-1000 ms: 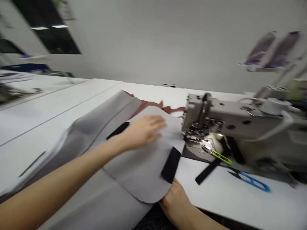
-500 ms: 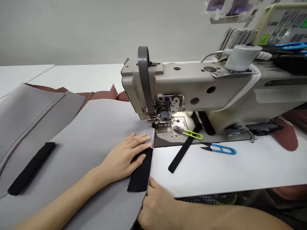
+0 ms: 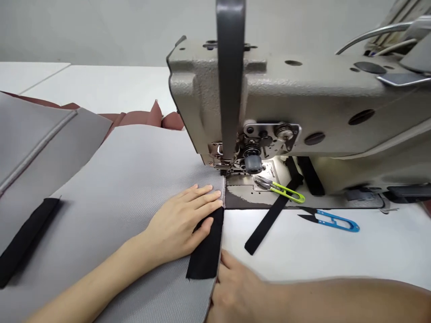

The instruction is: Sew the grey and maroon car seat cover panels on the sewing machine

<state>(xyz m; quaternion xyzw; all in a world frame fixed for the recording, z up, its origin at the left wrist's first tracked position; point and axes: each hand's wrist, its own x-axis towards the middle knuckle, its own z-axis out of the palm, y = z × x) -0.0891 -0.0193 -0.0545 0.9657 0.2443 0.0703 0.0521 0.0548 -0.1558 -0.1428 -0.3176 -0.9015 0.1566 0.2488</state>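
Resting palm down just in front of the grey-beige metal sewing machine (image 3: 303,98), the left hand (image 3: 183,222) has its grip spread flat, fingers slightly apart and closed around nothing; it touches the broad grey panel of finely textured fabric (image 3: 141,175) and the upper part of a short, wide black fabric strip (image 3: 205,262) along the panel's border. The panel spreads in front of the machine and out to its left, one corner reaching in beside the needle area. Farther in front of the machine, the right hand (image 3: 239,291) is at the panel's right edge, thumb alongside and fingers out of sight beneath, so how tightly its grip is closed cannot be told. The panel looks light for its breadth and fairly springy, likely to bend in wide curves rather than limp folds, with a texture that should not be slippery or fragile. A flat palm would suit its face, and a pinch its edge nearest the machine; the strip seems thinner and softer, best steadied together with the panel. Yellow-green-handled snips (image 3: 286,192) lie under the machine's arm, and blue-handled snips (image 3: 336,220) just in front of its base.
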